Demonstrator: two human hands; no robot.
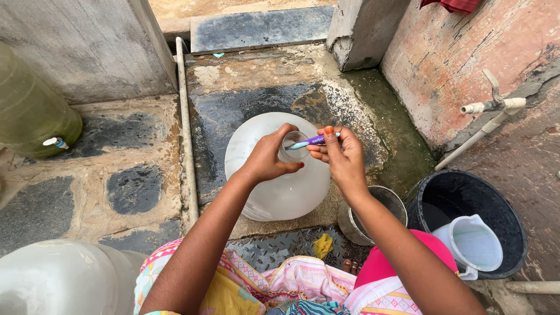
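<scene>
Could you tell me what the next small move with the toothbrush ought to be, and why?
Probably push the toothbrush deeper into the jug's neck: the right hand holds it level with its head just at the opening, while the left hand steadies the neck of the white water jug.

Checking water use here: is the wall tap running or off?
Off, as far as it shows: no stream falls from the white tap, and the black bucket sits below holding a white jug.

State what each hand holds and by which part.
The left hand grips the neck of the big translucent water jug. The right hand pinches a toothbrush by its handle, head at the jug's mouth.
</scene>
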